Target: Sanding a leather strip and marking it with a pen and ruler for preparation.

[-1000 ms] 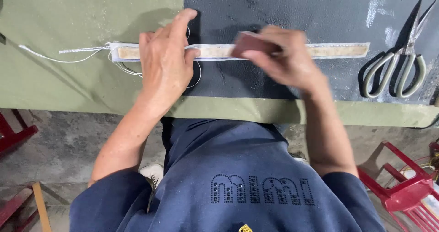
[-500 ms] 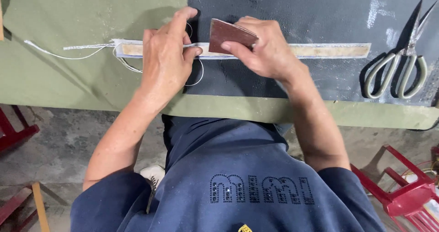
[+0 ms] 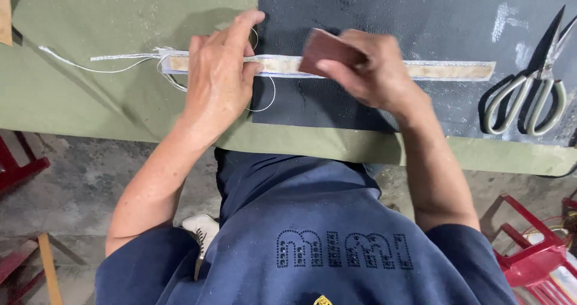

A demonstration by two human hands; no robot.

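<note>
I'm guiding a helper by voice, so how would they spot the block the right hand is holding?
Start at the dark mat covering the right part of the green table. A long pale strip runs across it, pinned at its left by the left hand. The block sits on that strip in the right hand: small, reddish-brown, unlike the pale-handled scissors far right.

I am in a small workshop for sewing or hand craft. My worktop (image 3: pixel 90 100) is covered with olive cloth and a dark, chalk-smeared mat (image 3: pixel 421 16). Big shears (image 3: pixel 529 94) lie at the right. Below is a bare, stained concrete floor (image 3: pixel 78 185), with red plastic stools (image 3: pixel 529 257) around me.
</note>
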